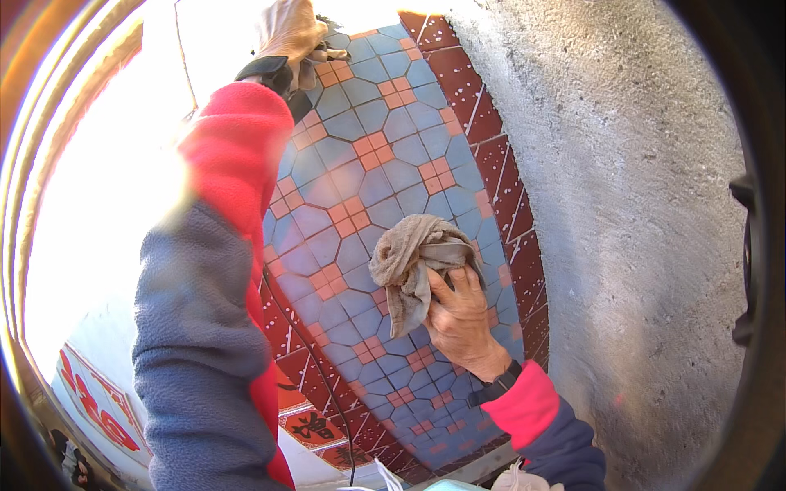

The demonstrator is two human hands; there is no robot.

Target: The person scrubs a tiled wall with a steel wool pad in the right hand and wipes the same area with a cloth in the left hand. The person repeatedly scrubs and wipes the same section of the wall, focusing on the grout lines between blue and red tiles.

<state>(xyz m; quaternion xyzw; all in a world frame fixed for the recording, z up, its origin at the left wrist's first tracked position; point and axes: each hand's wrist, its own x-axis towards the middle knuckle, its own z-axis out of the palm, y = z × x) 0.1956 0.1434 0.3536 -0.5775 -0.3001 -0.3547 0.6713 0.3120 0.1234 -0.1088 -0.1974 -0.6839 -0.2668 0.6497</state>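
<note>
My right hand (463, 325) grips a bunched grey-brown cloth (414, 251), which lies against a surface of blue and pink tiles (362, 126). The cloth is folded over itself, and one end hangs down beside my fingers. My left arm stretches up along the left side, and my left hand (291, 37) is at the top edge of the tiles. Its fingers are bent near something small and dark. Strong glare washes out this spot, so whether that hand holds anything is unclear.
Dark red speckled tiles (463, 92) border the blue ones on both sides. Rough grey concrete (620, 215) fills the right. A thin dark cable (313, 353) runs along the left border, near red tiles with black characters (313, 426). Bright glare covers the upper left.
</note>
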